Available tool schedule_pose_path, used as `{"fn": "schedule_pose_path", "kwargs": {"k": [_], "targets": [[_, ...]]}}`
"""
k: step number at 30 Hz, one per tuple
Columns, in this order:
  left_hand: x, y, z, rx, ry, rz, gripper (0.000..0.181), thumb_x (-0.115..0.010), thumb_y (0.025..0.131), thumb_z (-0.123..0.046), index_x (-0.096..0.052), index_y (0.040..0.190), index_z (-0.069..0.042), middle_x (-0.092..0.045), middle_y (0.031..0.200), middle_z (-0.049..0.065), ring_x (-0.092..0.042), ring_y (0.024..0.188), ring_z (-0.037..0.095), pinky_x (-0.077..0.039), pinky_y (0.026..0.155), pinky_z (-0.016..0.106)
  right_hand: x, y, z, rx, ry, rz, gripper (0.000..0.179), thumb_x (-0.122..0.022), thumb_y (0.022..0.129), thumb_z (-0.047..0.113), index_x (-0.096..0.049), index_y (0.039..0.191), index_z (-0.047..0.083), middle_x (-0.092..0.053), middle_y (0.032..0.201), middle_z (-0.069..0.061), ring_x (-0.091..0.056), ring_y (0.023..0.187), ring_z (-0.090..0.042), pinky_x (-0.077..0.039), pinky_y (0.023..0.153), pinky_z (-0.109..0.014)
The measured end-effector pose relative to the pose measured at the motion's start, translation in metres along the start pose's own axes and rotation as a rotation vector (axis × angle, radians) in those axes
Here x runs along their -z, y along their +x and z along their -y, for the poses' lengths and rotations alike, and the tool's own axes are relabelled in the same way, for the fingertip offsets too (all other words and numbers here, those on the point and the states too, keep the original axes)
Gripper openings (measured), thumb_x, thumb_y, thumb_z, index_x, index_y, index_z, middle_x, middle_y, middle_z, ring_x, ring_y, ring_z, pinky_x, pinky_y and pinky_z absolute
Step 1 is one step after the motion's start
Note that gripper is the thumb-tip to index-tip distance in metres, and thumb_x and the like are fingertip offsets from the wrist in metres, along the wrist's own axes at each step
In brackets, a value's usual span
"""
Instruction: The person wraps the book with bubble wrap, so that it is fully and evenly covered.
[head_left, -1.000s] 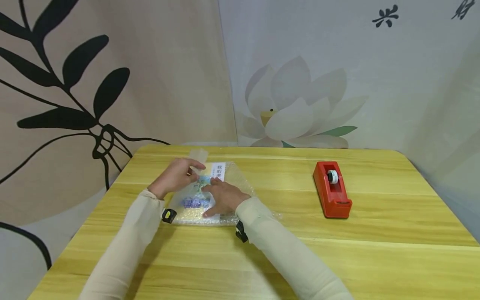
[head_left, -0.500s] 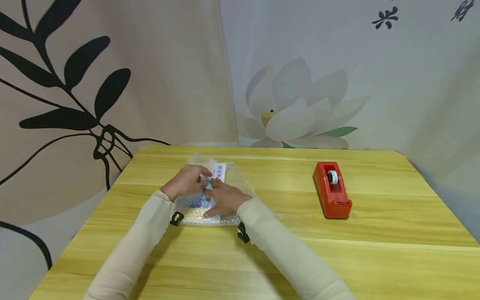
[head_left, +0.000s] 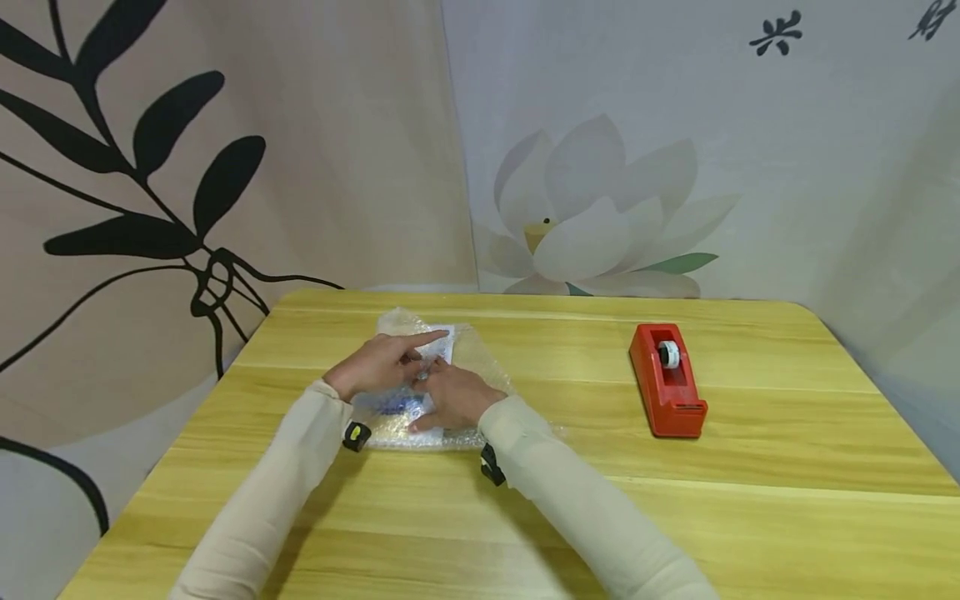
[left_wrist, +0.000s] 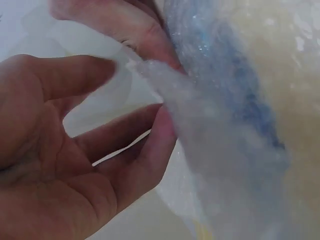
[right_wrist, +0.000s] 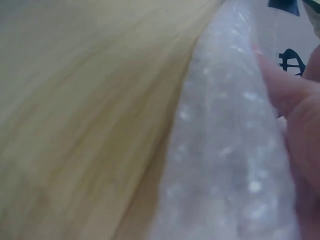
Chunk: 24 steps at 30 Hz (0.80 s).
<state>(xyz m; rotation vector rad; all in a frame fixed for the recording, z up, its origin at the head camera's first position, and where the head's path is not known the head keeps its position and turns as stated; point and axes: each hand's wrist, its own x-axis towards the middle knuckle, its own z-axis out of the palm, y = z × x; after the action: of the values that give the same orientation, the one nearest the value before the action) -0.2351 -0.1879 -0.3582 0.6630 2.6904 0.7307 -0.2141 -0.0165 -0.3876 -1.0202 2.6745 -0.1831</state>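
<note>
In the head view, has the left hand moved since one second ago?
Yes. Against the red tape dispenser, the left hand has moved to the right, over the bubble wrap.

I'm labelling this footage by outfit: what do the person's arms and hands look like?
Both arms wear long, plain cream sleeves: the left sleeve and the right sleeve reach the wrists. The left hand and right hand are ungloved. A small black device sits at each wrist; the left device shows a yellow patch, the right device looks black. No cables are visible.
</note>
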Motion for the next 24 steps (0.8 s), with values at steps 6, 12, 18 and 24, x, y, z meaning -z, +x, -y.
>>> {"fn": "schedule_pose_path", "kwargs": {"k": [6,12,18,24], "targets": [[0.004,-0.002,0.006,0.029,-0.046,0.037,0.042,-0.043,0.105,-0.007,-0.048,0.146,-0.004,-0.069,0.125,0.019,-0.067,0.112,0.030,-0.053,0.099,0.048,-0.001,0.001,-0.003,0.010,0.016,-0.097,0.070,-0.072,0.084,0.060,-0.057,0.142,0.024,-0.054,0.149,-0.014,-0.046,0.143,-0.030,-0.054,0.103,-0.038],[0.006,-0.006,0.008,-0.003,0.049,0.091,0.034,-0.049,0.099,0.004,-0.066,0.128,0.000,-0.068,0.129,0.019,-0.062,0.123,0.037,-0.052,0.103,0.048,-0.003,-0.003,-0.002,0.004,0.010,-0.108,0.070,-0.071,0.084,0.060,-0.057,0.143,0.025,-0.052,0.152,-0.014,-0.052,0.137,-0.028,-0.057,0.095,-0.040],[0.006,-0.010,0.006,-0.037,0.105,0.138,0.038,-0.052,0.096,0.007,-0.063,0.131,0.000,-0.064,0.135,0.020,-0.057,0.129,0.040,-0.050,0.105,0.050,0.000,-0.011,-0.002,0.028,-0.021,-0.079,0.068,-0.062,0.091,0.061,-0.050,0.148,0.026,-0.050,0.154,-0.013,-0.045,0.144,-0.030,-0.055,0.101,-0.044],[0.001,-0.011,0.005,-0.129,0.221,0.113,0.041,-0.057,0.091,0.010,-0.063,0.131,0.002,-0.060,0.139,0.025,-0.055,0.130,0.044,-0.049,0.106,0.053,0.009,-0.024,-0.011,0.021,0.053,-0.020,0.057,-0.058,0.098,0.052,-0.051,0.148,0.026,-0.043,0.158,-0.013,-0.033,0.152,-0.033,-0.040,0.118,-0.048]]}}
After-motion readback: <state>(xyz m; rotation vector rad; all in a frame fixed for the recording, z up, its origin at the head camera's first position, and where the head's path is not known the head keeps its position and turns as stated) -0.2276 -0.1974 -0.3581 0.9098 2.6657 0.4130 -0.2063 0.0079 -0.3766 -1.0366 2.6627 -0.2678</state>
